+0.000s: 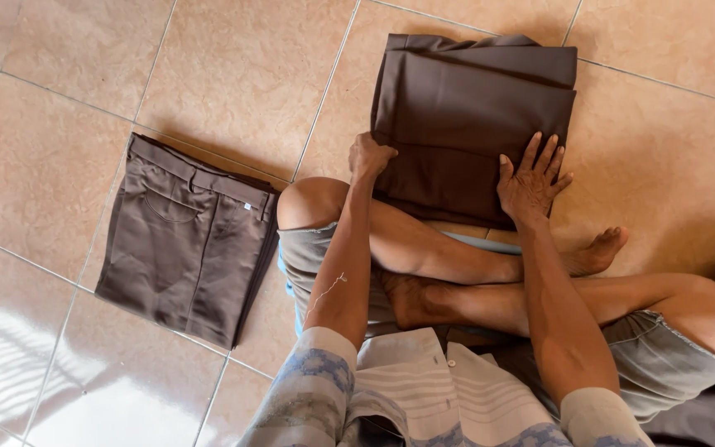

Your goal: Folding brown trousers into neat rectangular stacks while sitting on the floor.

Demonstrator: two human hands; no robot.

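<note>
A folded dark brown garment (pixel 473 108) lies on the tiled floor in front of my crossed legs. My left hand (pixel 370 156) grips its near left edge with the fingers curled over the cloth. On its near right part rests my right hand (pixel 531 184), flat, fingers spread and pressing down. A second pair of grey-brown trousers (pixel 188 240), folded with the waistband and back pocket showing, lies apart on the floor to my left.
I sit cross-legged on a floor of beige tiles (pixel 242 74), bare feet tucked under, in grey shorts and a striped shirt. Sunlight patches fall on the tiles at lower left (pixel 10 348). Dark cloth (pixel 705 422) shows at the lower right corner.
</note>
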